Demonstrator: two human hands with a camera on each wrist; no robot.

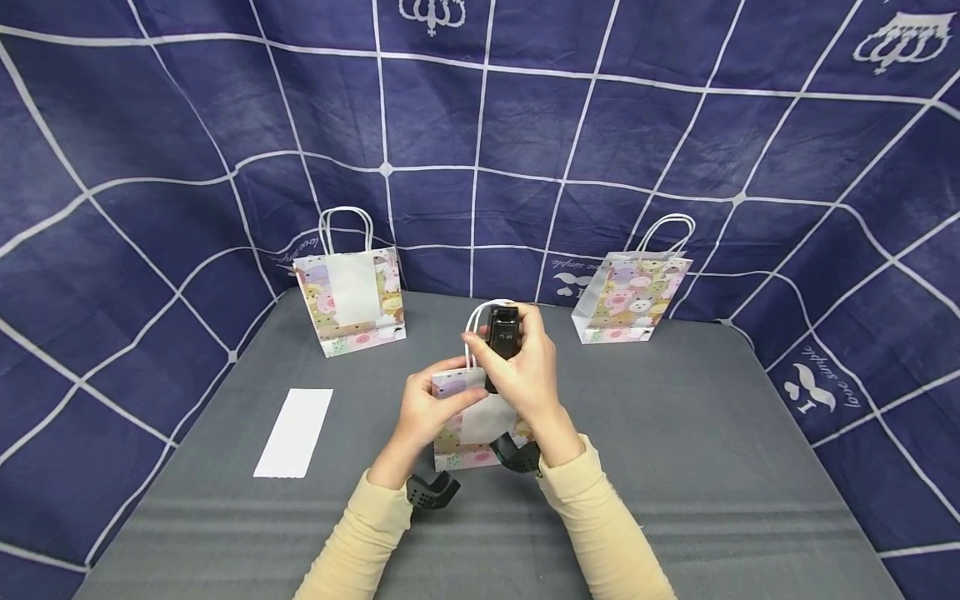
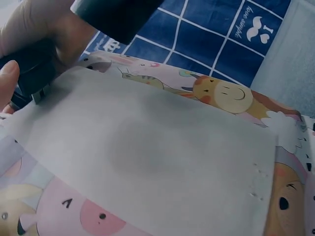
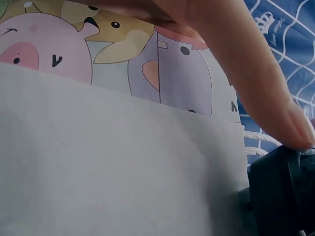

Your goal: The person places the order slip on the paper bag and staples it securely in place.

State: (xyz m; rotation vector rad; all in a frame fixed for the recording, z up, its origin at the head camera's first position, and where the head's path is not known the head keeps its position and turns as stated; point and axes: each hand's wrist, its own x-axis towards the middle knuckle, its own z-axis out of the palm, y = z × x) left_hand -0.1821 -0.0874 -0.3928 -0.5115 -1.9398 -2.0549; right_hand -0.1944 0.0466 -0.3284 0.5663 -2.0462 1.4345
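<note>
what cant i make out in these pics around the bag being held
- Inside of the held bag: head view, hidden by its front.
- Left hand, fingertips other than the thumb: head view, behind the bag.
- Lettering on the black tool: head view, too small.
- The tool's full shape: right wrist view, cut by the frame edge.
- Small marks on the white paper: left wrist view, blurred.

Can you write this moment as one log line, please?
Left hand: pinches middle bag; right hand: grips black stapler at bag's top edge; white paper: on bag's front

Pale yellow sleeves [image 1: 362, 533], black wrist pieces [image 1: 429, 493] (dotted with holes)
</note>
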